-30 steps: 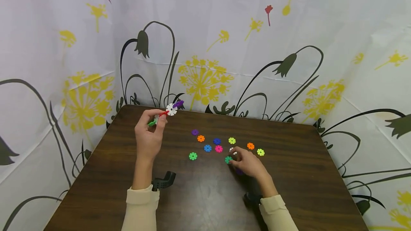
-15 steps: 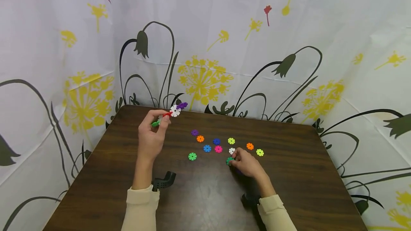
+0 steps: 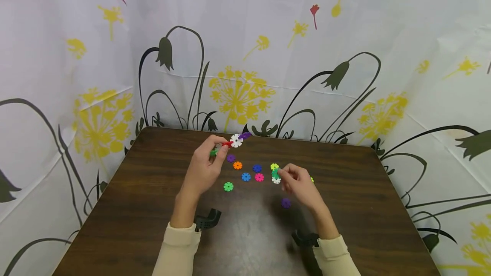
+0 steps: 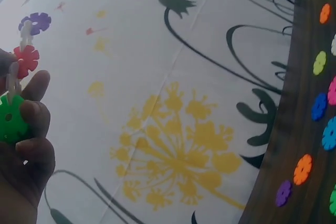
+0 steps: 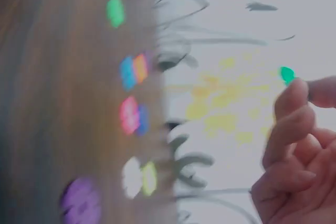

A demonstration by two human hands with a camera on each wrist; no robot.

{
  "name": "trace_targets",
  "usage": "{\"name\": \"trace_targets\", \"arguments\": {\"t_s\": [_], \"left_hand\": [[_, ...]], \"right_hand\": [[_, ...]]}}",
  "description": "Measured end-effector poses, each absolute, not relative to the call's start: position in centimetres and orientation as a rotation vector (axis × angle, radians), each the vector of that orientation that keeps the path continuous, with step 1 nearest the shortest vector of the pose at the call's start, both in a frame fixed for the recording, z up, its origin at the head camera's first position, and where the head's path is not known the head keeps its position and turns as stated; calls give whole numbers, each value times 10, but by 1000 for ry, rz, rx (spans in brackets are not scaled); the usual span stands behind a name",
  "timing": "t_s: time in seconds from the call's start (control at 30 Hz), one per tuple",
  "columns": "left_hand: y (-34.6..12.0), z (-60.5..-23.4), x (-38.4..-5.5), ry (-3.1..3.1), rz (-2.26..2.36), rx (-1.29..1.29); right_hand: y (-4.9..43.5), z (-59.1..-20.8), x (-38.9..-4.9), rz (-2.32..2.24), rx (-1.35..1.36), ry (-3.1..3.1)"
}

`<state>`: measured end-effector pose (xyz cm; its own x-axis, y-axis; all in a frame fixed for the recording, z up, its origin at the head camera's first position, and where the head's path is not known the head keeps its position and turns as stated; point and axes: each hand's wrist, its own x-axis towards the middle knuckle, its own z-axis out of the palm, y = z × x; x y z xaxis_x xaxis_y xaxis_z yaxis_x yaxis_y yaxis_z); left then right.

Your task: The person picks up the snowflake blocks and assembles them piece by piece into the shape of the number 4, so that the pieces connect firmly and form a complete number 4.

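My left hand (image 3: 203, 167) grips a chain of interlocking plastic discs above the table. In the left wrist view the chain runs from a green disc (image 4: 11, 121) past a whitish one to a red disc (image 4: 26, 60), another white one and a purple disc (image 4: 35, 23) at the tip. My right hand (image 3: 301, 186) pinches a teal-green disc (image 3: 275, 173) between thumb and index finger, raised off the table. In the right wrist view that disc (image 5: 287, 75) shows at the fingertips. Below this hand a purple disc (image 3: 286, 202) lies flat.
Loose discs lie on the dark wooden table (image 3: 245, 242): green (image 3: 228, 186), light blue (image 3: 246, 176), pink (image 3: 259, 177), dark blue (image 3: 257, 168), orange (image 3: 238, 165), white (image 3: 276, 180) and several more. A flowered curtain (image 3: 245, 54) hangs behind the table. Each wrist wears a black camera mount.
My right hand has lifted the teal-green disc off the table, uncovering the purple disc beneath. My left hand has moved right with the disc chain, towards the right hand.
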<state>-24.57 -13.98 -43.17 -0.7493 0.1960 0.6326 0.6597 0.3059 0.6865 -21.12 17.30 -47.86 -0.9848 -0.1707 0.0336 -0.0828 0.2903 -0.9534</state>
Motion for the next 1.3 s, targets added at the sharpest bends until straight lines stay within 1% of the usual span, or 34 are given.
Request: {"name": "trace_targets", "arguments": {"t_s": [0.17,0.3,0.43,0.7,0.97,1.13,1.3], "left_hand": [[-127,-430,-240,-2204,-1387,-821],[-121,-430,-234,-2225,-1352,-847],[-116,-432,-229,-2252,-1314,-885],[-105,-437,-228,-2253,-1314,-949],[-96,-438,-229,-2269,-1326,-985],[-90,-436,-230,-2220,-1351,-1022],[-82,-435,-233,-2053,-1385,-1130]], "right_hand": [[166,-441,-207,-2205,-261,2307],[157,-420,-204,-2287,-305,2256],[152,-409,-199,-2279,-342,2260],[150,-404,-197,-2236,-407,2307],[155,-407,-199,-2256,-354,2315],[164,-405,-202,-2145,-480,2309],[168,-399,-200,-2087,-600,2259]]}}
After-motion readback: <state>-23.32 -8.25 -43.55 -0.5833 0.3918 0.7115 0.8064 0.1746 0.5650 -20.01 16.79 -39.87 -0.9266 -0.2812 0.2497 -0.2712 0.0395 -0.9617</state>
